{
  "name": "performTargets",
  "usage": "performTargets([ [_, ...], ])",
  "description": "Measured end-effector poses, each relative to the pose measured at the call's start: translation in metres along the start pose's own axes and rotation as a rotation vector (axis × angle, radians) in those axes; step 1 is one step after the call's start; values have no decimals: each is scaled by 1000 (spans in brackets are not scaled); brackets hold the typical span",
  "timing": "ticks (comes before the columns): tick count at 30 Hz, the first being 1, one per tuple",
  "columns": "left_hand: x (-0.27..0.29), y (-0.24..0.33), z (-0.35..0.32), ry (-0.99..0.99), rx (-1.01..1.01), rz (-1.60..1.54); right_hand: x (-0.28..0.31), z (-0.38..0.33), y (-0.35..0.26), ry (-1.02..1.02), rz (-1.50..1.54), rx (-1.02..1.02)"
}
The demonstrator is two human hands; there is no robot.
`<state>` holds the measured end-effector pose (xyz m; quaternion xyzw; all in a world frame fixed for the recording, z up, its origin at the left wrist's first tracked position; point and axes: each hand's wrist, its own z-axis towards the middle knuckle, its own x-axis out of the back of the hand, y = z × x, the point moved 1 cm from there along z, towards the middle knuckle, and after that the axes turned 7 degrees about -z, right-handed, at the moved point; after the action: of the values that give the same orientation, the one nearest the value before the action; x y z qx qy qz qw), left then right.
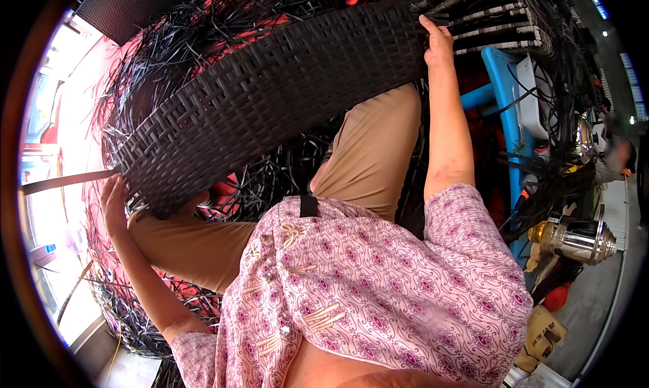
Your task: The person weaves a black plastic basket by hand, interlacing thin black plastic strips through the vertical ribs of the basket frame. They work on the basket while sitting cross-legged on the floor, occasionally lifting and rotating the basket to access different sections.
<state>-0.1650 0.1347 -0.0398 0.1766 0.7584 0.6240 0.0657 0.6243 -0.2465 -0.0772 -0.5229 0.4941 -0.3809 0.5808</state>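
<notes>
A long dark woven panel of flat plastic strips lies tilted across my lap, its right end higher in the picture than its left. At its left end my left hand has its fingertips closed on a flat dark strip, which sticks out to the left. My right hand grips the panel's far right edge, thumb and fingers bent round it. The fingers' undersides are partly hidden. Loose strip ends show at the panel's lower left corner and near the right hand.
Tangled black strips heap on the red floor around me. A grey-and-black woven frame is at the upper right. Right of my arm stand a blue stool, a white tray and a shiny metal vessel.
</notes>
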Motion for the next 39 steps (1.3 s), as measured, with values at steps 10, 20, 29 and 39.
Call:
performTargets([
  [10,-5,7,-5,28,3,8,18,-10,-7,-179,-25,-25],
  [20,5,-1,-1,12,-6,9,18,19,-27,-460,-243,41],
  [29,-13,7,-2,50,-23,39,-4,16,-69,-480,-501,230],
  [39,-3,-1,3,-6,50,40,-18,41,-41,-312,-411,121],
])
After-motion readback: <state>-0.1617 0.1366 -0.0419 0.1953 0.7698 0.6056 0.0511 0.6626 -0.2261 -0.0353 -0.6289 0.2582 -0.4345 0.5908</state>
